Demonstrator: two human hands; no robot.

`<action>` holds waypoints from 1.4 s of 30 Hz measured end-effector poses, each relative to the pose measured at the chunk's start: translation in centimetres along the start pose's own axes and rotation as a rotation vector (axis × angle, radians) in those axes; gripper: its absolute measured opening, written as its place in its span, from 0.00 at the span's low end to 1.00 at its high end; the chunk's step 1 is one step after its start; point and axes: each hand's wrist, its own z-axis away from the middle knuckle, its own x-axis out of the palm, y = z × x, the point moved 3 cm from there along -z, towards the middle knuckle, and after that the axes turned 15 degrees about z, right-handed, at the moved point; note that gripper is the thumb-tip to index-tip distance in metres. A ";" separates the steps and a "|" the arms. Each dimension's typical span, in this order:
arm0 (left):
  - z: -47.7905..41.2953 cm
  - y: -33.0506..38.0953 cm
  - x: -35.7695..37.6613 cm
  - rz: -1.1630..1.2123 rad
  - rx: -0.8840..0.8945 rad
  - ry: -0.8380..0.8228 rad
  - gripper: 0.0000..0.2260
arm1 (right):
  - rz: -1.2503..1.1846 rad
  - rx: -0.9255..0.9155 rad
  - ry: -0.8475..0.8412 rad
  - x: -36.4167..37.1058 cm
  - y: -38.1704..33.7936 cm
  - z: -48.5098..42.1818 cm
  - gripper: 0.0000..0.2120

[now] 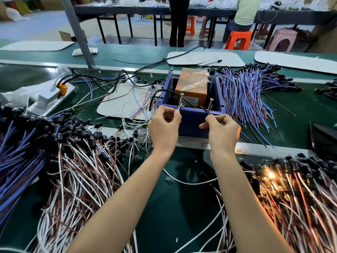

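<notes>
A blue plastic box [191,123] stands on the green bench in front of me, with an orange block [192,86] wrapped in clear film inside it. Two long screws rise from its near wall: the left screw [181,100] and the right screw [210,105]. My left hand [164,126] pinches a thin white wire end against the foot of the left screw. Fingers of my right hand [221,128] pinch a thin wire end at the foot of the right screw. A small bulb [270,174] glows in the wire pile at the right.
Heaps of wired black lamp sockets lie at the left [63,143], the right [300,189] and behind the box [246,95]. White boards [124,101] lie on the bench. A grey post [80,33] rises at the back left. People and stools stand at a far table.
</notes>
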 end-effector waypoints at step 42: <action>15.3 9.6 -3.0 -0.316 -0.193 -0.924 0.16 | 0.563 -0.273 -1.168 -19.6 -2.1 7.0 0.08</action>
